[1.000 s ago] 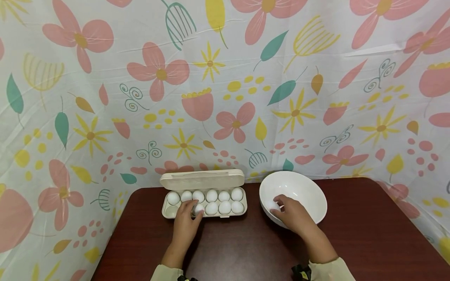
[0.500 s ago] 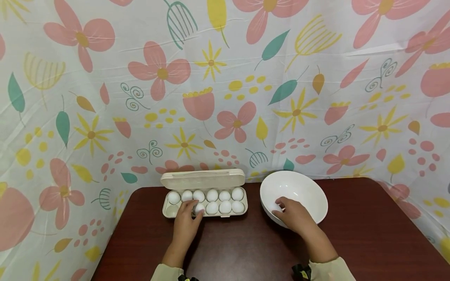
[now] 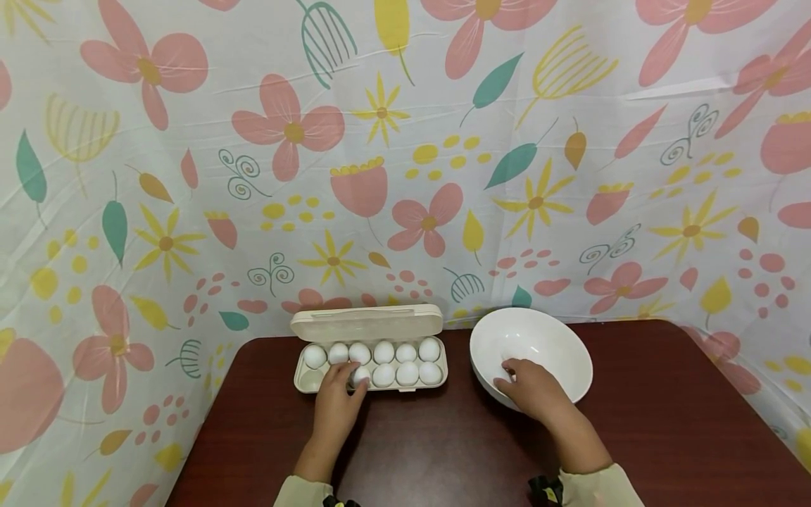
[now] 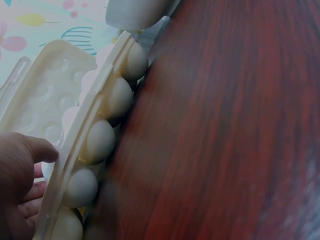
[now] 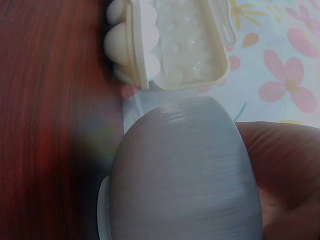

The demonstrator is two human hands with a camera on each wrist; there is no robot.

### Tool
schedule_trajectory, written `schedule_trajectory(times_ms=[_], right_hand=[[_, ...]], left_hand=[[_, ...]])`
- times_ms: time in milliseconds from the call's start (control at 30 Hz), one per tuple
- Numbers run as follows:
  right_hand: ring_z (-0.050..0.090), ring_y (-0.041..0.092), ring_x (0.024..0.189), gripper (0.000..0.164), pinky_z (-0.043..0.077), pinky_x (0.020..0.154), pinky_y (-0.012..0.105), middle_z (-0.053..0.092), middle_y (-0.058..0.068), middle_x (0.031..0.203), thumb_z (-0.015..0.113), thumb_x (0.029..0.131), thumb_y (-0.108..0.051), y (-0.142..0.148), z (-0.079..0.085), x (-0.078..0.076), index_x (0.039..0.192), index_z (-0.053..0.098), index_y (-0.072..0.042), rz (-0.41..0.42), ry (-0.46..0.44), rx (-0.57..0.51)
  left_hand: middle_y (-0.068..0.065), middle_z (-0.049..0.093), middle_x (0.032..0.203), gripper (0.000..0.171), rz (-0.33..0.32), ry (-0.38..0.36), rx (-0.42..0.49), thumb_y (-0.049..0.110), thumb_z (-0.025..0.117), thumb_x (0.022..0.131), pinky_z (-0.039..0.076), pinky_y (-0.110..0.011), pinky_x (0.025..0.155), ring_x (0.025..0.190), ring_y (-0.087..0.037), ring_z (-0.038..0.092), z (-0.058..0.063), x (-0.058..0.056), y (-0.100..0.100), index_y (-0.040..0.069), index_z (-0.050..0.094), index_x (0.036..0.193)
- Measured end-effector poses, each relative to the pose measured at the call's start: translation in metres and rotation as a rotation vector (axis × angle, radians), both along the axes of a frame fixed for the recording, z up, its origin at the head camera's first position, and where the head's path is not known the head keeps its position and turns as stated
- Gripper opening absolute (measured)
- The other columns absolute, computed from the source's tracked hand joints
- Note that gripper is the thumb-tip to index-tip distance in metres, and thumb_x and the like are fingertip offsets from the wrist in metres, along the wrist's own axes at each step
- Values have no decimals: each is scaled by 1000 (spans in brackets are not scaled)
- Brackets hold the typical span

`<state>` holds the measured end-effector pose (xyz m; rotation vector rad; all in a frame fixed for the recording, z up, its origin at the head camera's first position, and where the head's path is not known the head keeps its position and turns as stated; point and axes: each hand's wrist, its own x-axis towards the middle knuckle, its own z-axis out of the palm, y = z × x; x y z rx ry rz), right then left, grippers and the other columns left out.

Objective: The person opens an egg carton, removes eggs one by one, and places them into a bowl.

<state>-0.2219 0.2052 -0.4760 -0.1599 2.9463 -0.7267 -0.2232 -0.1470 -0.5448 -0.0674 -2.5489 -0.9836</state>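
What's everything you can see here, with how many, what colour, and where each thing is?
Egg carton: one, cream, left of the bowl on the table, lid open.
Eggs: ten visible, white, in the carton; six in the back row, four in front. Anything beneath the hands is unclear.
Bowl: one, white, right of the carton.
Table: one, dark reddish brown, beneath both.
Cloth: white with pink, yellow and teal print, behind the table.
Wrist devices: two, black, at the bottom edge.
Sleeves: two, pale beige, at the bottom edge.
Left hand: one, at the carton, pinching a front-row egg.
Right hand: one, reaching into the bowl.
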Motion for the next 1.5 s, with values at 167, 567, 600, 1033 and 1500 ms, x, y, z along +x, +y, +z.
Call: schedule_trajectory(times_ms=[167, 567, 600, 1033, 1500], right_hand=[[67, 38, 109, 46, 51, 96, 56, 71, 23, 117, 67, 94, -28, 0, -1, -1, 126, 65, 6, 1, -1, 24], [66, 42, 112, 47, 50, 97, 58, 69, 26, 120, 65, 95, -28, 1, -1, 1, 126, 64, 8, -4, -13, 42], [66, 42, 111, 47, 50, 96, 58, 69, 26, 120, 65, 95, -28, 1, -1, 1, 126, 64, 8, -3, -10, 44], [66, 43, 111, 49, 50, 95, 59, 68, 28, 119, 66, 95, -30, 2, -1, 1, 127, 63, 7, -20, 11, 45], [63, 45, 117, 47, 49, 98, 59, 67, 29, 122, 65, 96, -29, 6, 5, 4, 125, 64, 7, -13, 35, 26]], left_hand=[[-11, 67, 117, 36, 5, 7, -10, 21, 79, 88, 55, -43, 86, 104, -26, 65, 0, 0, 0, 6, 72, 120], [-11, 67, 118, 35, -3, 9, -12, 20, 78, 89, 55, -43, 86, 105, -26, 65, -1, 0, 0, 5, 72, 120], [-11, 67, 118, 35, -3, 8, -12, 20, 78, 89, 55, -43, 87, 105, -27, 65, -1, 1, 0, 5, 72, 120], [-12, 67, 116, 34, -1, 37, -23, 20, 78, 89, 54, -46, 92, 109, -30, 65, 1, 0, 0, 4, 72, 119], [-12, 67, 114, 35, -2, 89, -6, 18, 77, 90, 56, -43, 85, 103, -28, 66, 6, 2, 2, 2, 71, 120]])
